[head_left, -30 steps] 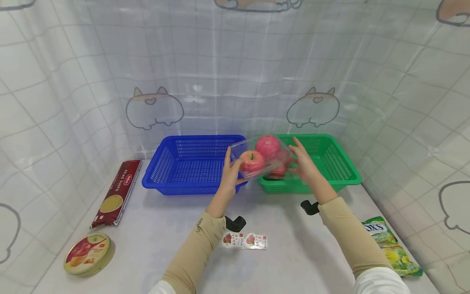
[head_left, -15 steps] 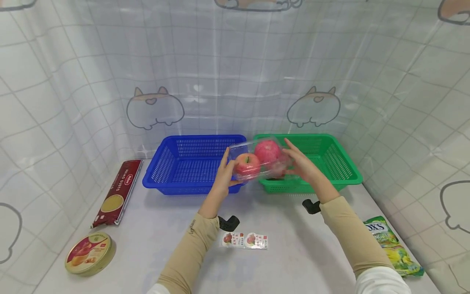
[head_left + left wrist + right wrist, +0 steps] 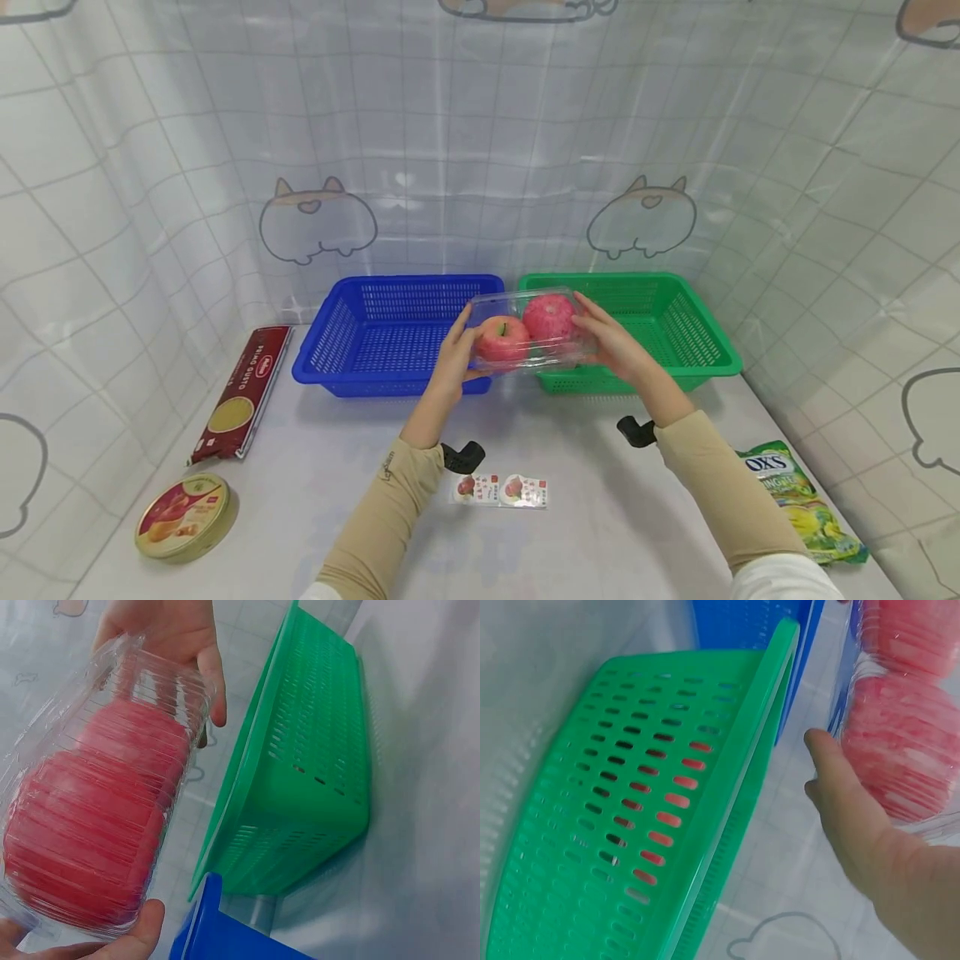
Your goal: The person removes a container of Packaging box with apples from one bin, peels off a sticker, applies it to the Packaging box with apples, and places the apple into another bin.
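Apple pack (image 3: 528, 332) held aloft;
fingers of left hand (image 3: 450, 362) and right hand (image 3: 617, 345) pinch its ends; next move likely needs level support.

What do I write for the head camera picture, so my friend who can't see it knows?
A left hand and a right hand hold a clear plastic box with two red fruits inside. In view, it overlaps a blue basket and a green basket, side by side. A red packet and a round tin lie at left, a green bag at right.
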A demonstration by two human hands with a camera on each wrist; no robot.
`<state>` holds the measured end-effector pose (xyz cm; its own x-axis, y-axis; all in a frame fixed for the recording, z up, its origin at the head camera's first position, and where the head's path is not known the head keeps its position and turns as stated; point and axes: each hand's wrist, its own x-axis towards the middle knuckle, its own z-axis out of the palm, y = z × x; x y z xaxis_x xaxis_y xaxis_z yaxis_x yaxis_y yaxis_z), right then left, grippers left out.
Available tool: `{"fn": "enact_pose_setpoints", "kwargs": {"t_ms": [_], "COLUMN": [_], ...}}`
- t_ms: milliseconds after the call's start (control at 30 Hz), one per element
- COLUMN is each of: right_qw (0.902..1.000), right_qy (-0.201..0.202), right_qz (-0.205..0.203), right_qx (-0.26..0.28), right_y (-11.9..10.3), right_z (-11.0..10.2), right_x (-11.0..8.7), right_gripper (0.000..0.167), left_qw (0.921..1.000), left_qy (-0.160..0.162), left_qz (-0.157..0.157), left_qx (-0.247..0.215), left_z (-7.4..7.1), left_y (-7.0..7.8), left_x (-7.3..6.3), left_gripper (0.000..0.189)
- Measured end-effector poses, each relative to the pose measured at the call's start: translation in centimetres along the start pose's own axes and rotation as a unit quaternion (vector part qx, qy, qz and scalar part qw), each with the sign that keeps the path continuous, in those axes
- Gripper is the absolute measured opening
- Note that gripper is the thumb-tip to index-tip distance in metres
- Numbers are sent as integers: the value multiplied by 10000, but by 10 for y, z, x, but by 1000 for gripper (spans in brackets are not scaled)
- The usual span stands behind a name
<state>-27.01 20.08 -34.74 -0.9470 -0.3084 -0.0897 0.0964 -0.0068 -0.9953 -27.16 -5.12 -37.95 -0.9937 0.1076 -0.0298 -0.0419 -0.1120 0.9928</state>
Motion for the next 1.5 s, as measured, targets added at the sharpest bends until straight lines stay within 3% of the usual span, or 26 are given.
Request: {"fn": "enact_pose_setpoints", "kwargs": {"t_ms": [300,567,867,1133,1500], "right_qw": [9998,9995,9993,9992,9995], "right_qy": [203,325,339,279,62], "right_qz": [-78,-59,-78,-82,79], "right_qx": [35,24,-103,-289,-310], "right_y": [4,7,13,18,23], "right_z": [10,13,17,19,24], "right_x": [-13,-22,-37,-51,-73], "right_gripper": [64,65,67,66,67], "left_qw": [9998,9998,9992,9974,9951], "left_qy": [208,47,-108,-173,-406], "left_qz": [-40,96,171,304,211], "left_qx": [1,148,350,625,878], "left_z": [-3,-7,-9,-14,-18], "left_y": [1,3,9,2,-3], "left_x": [-8,-18,-41,-56,-85], "left_gripper": [50,49,51,51,51]}}
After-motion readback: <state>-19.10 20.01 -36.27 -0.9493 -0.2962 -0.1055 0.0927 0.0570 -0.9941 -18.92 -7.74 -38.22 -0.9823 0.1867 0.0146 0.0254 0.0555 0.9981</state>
